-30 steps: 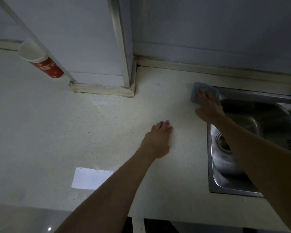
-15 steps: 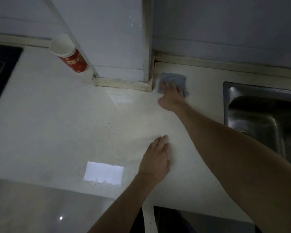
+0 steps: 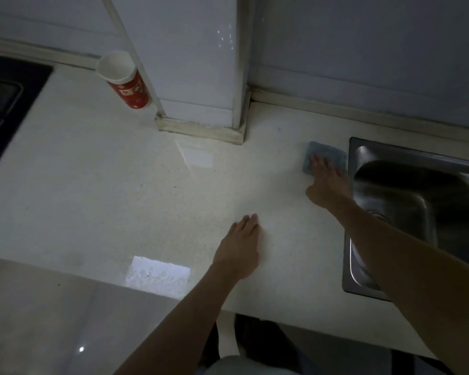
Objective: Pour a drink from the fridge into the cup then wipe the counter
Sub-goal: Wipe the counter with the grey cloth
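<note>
A blue-grey cloth (image 3: pixel 328 152) lies flat on the pale speckled counter (image 3: pixel 92 185), just left of the sink. My right hand (image 3: pixel 326 185) presses on it with straight fingers, covering its near part. My left hand (image 3: pixel 240 249) rests flat on the counter near the front edge, fingers together, holding nothing. A red paper cup (image 3: pixel 126 82) with a white inside stands at the back left, beside the white pillar. Its contents are not visible.
A steel sink (image 3: pixel 417 212) is sunk into the counter on the right. A white tiled pillar (image 3: pixel 195 77) juts out at the back middle. A black hob (image 3: pixel 3 104) fills the far left. Light patches glare on the counter.
My right hand has slid the cloth from the pillar's base rightward to the sink's edge. The left hand has stayed flat on the counter.
</note>
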Demonstrator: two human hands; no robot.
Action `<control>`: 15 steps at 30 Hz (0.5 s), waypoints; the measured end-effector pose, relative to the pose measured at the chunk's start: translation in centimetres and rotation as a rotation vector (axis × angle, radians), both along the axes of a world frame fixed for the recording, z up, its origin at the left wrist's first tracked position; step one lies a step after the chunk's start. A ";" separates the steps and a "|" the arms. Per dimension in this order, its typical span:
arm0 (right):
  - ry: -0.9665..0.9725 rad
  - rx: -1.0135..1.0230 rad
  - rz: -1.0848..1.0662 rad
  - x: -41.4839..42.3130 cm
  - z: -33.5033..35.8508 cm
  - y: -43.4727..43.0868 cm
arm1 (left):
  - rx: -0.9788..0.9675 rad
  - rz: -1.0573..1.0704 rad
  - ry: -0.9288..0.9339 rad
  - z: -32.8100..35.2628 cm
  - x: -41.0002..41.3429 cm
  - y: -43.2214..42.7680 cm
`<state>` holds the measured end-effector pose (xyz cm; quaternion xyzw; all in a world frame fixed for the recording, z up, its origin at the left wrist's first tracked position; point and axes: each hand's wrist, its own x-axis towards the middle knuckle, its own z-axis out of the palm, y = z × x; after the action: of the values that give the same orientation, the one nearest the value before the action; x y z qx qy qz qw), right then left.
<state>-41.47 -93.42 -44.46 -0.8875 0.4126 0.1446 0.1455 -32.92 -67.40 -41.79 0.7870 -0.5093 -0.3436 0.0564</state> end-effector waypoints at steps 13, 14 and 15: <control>0.042 0.132 -0.047 7.3 0.7 7.7 | 0.034 -0.001 -0.103 0.1 -4.4 4.6; 0.048 0.131 0.061 8.4 0.7 8.8 | 0.045 0.002 -0.115 0.0 -4.9 4.8; 0.055 0.126 0.160 9.2 0.7 10.0 | 0.056 0.009 -0.122 0.0 -5.3 4.9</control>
<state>-32.28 -83.46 -43.73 -0.9024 0.3344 0.2057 0.1779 -38.18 -62.49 -41.82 0.8102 -0.4984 -0.3085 0.0049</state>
